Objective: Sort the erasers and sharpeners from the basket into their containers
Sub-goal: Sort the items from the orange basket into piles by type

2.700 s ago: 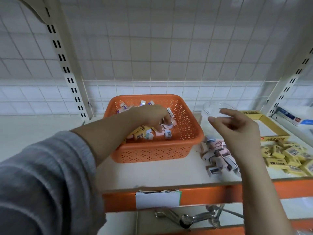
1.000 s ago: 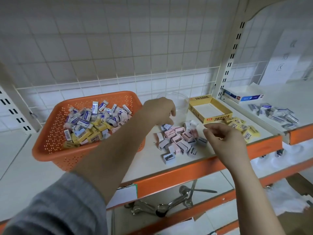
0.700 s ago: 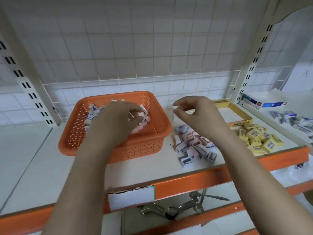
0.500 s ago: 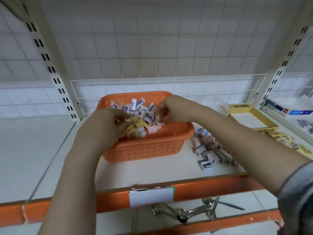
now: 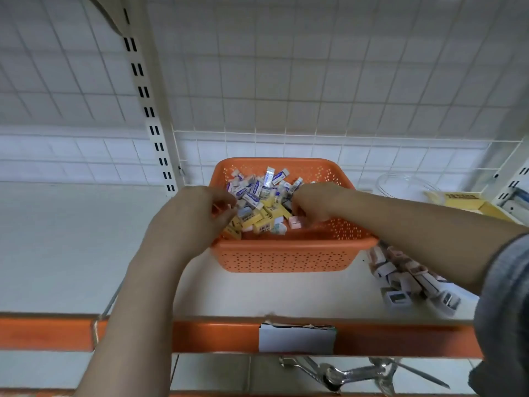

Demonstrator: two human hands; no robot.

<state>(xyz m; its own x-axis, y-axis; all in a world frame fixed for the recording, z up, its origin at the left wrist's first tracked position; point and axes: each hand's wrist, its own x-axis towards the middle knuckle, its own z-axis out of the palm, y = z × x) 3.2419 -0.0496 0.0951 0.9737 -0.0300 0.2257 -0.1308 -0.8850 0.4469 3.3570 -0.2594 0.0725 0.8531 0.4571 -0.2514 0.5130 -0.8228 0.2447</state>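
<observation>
Orange basket (image 5: 289, 255) on the shelf holds mixed erasers (image 5: 252, 217) and sharpeners. Left hand (image 5: 189, 222) and right hand (image 5: 313, 203) dig in, fingers curled; what they grasp, cannot tell. Risk: both hands crowding may flick pieces over the rim or mix types.

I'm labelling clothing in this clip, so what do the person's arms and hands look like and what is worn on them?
Both hands are bare, with no gloves: the left hand and the right hand. No ring, watch or bracelet shows on either. Both forearms are bare too. A grey-blue sleeve covers the right arm, pushed up toward the elbow. No left sleeve is in view.
</observation>
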